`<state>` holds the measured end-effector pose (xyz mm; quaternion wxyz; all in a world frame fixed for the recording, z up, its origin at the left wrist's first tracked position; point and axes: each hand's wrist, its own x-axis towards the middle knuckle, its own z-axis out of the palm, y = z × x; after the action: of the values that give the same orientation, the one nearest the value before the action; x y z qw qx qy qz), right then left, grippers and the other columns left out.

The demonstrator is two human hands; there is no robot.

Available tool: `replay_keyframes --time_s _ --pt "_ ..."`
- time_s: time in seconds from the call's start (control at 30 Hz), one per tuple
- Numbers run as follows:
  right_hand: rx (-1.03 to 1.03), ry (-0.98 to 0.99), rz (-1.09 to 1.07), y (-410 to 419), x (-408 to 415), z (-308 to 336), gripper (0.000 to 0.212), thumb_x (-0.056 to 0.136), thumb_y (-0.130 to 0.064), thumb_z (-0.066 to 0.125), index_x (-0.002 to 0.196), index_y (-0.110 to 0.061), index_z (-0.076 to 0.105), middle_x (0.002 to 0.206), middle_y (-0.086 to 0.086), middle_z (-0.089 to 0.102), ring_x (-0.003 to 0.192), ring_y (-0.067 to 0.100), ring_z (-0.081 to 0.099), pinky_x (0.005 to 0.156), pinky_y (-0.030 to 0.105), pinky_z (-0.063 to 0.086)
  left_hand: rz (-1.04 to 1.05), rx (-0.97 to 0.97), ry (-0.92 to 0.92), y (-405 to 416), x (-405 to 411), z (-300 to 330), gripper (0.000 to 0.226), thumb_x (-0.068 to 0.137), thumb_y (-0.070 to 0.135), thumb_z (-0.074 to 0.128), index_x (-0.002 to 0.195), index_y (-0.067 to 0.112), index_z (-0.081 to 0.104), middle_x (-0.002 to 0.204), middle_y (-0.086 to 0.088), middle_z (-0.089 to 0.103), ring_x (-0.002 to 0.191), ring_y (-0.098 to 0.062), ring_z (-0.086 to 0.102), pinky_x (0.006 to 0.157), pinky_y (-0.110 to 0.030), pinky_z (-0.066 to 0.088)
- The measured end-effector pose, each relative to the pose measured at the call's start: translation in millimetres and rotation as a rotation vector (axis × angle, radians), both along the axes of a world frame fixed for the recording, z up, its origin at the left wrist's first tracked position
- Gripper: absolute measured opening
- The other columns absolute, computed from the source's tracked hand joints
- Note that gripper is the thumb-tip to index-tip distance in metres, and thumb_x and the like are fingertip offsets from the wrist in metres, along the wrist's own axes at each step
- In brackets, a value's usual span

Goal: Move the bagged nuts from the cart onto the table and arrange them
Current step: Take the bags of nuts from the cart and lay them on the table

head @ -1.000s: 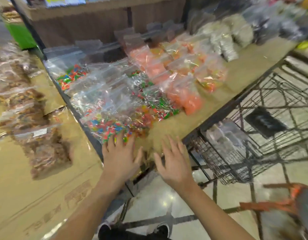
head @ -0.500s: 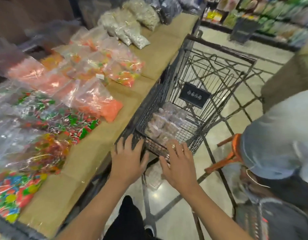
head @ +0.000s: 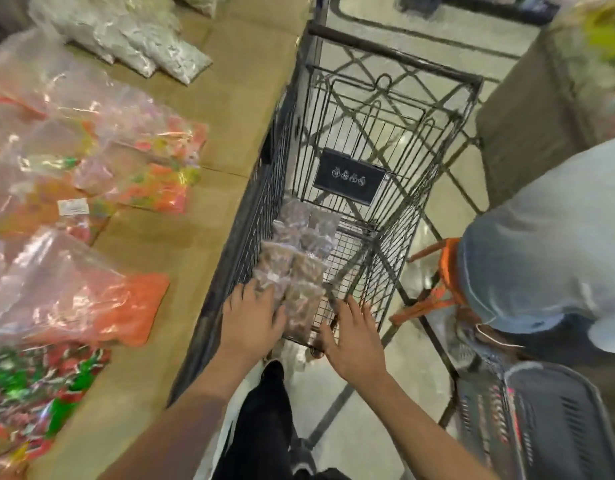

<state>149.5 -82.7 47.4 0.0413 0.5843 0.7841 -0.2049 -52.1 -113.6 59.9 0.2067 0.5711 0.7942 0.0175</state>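
The cart [head: 385, 133] is open at the top, so its basket can be entered from above. Its wire walls close every side, and its left wall stands just beside the bench [head: 202, 237] edge. The nut bags [head: 299, 258] fill the cart's near left corner; the mesh floor to their right is bare. Left of the cart a bare strip of bench runs along the edge; beyond it lie candy bags [head: 91, 161]. Right of the cart, a bent-over person [head: 548, 258] and a stool [head: 437, 278] block the aisle.
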Motion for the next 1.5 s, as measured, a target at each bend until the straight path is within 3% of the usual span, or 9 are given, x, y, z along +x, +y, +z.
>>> replay_keyframes --time_s 0.1,0.27,0.37,0.47,0.57,0.8,0.9,1.27,1.5 --pt "-0.101 -0.025 -0.074 30.6 -14.8 -31.4 0.082 0.096 -0.058 0.017 0.153 -0.003 0.040 0.159 0.019 0.041 0.149 0.039 0.035 0.126 0.046 0.020 -0.054 -0.042 -0.030 36.2 -11.7 -29.5 0.050 0.093 0.046 0.039 0.124 0.018 0.066 0.126 -0.022 0.059 0.109 -0.044 0.059 0.089 -0.051 0.051" --pt "-0.381 -0.033 -0.182 68.9 -32.7 -101.7 0.056 0.103 -0.040 0.044 0.144 0.000 0.043 0.133 0.021 0.060 0.122 0.039 0.057 0.102 0.044 0.048 0.030 -0.376 -0.139 80.9 -16.4 -85.9 0.048 0.103 0.042 0.039 0.145 0.021 0.045 0.149 -0.021 0.039 0.136 -0.040 0.039 0.111 -0.050 0.037" --pt "-0.546 -0.022 -0.273 83.8 -42.5 -141.0 0.056 0.105 -0.047 0.044 0.139 -0.003 0.042 0.124 0.019 0.065 0.109 0.035 0.064 0.085 0.037 0.051 0.149 -0.500 -0.253 98.6 -21.9 -139.5 0.028 0.105 0.032 0.043 0.121 0.011 0.053 0.110 -0.007 0.055 0.110 -0.030 0.058 0.076 -0.005 0.046" --pt "-0.659 0.072 -0.441 96.9 -49.8 -176.0 0.069 0.104 -0.051 0.052 0.149 -0.002 0.032 0.128 0.016 0.065 0.091 0.025 0.066 0.061 0.020 0.046 0.334 -0.577 -0.300 107.8 -31.0 -204.3 0.047 0.092 0.058 0.041 0.109 0.021 0.065 0.104 -0.002 0.065 0.085 -0.021 0.064 0.073 -0.029 0.060" --pt "-0.787 0.275 -0.752 107.4 -53.7 -206.1 0.076 0.098 -0.038 0.069 0.152 -0.003 0.028 0.121 0.010 0.066 0.065 0.005 0.060 0.043 0.011 0.046 0.507 -0.507 -0.405 113.1 -32.4 -234.7 0.056 0.087 0.061 0.054 0.129 0.024 0.054 0.129 -0.006 0.059 0.107 -0.030 0.064 0.090 -0.037 0.053" --pt "-0.873 0.490 -1.021 109.1 -61.0 -259.1 0.083 0.079 -0.034 0.088 0.142 -0.005 0.043 0.103 0.008 0.077 0.078 0.014 0.077 0.076 0.038 0.065 0.870 -0.340 -0.463 131.4 -14.8 -253.9 0.116 0.067 0.067 0.075 0.155 0.011 0.024 0.154 -0.020 0.039 0.136 -0.040 0.046 0.109 -0.051 0.043" --pt "-0.898 0.510 -1.040 114.5 -61.3 -258.6 0.044 0.086 -0.020 0.083 0.120 -0.005 0.060 0.078 0.000 0.075 0.064 0.013 0.072 0.068 0.035 0.063 0.865 -0.354 -0.449 130.6 -17.6 -250.1 0.090 0.068 0.057 0.083 0.134 0.007 0.049 0.135 -0.019 0.053 0.118 -0.038 0.058 0.095 -0.039 0.050" --pt "-0.768 0.779 -0.894 95.5 -34.8 -217.9 0.019 0.090 -0.005 0.077 0.098 -0.021 0.069 0.092 0.001 0.078 0.080 0.017 0.078 0.070 0.033 0.065 0.764 -0.322 -0.657 116.7 -28.1 -230.1 0.071 0.070 0.029 0.092 0.128 0.017 0.053 0.119 0.006 0.061 0.104 -0.018 0.057 0.091 -0.035 0.048" --pt "-0.704 0.986 -0.916 107.9 1.0 -132.7 0.048 0.088 -0.014 0.080 0.128 -0.021 0.056 0.119 0.009 0.075 0.104 0.029 0.075 0.079 0.045 0.064 0.859 -0.104 -0.867 105.9 -17.2 -152.7 0.065 0.076 0.020 0.088 0.128 0.008 0.052 0.110 -0.004 0.061 0.102 -0.025 0.062 0.093 -0.038 0.051"
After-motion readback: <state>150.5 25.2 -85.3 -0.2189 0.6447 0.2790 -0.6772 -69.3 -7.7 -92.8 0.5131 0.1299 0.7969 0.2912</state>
